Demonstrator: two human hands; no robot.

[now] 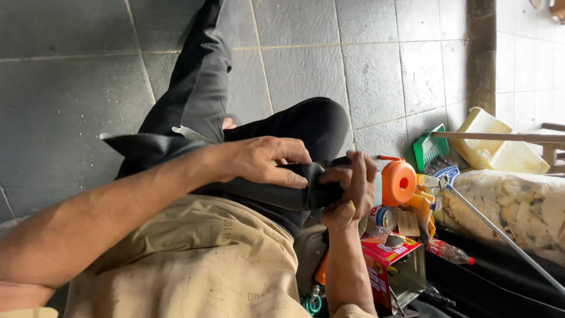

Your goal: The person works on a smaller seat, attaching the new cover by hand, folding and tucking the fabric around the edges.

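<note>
Black rubber strip (276, 191) between both hands, orange canister (398, 182) beside.

Black rubber strip (268, 191) lies bent across the lap; both ends held.

Black rubber strip (265, 191), orange round cap (399, 182), grey floor tiles (70, 94), green brush (429, 148).

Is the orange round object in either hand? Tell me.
No, the orange round object sits apart; both the left hand and right hand grip black material.
</note>
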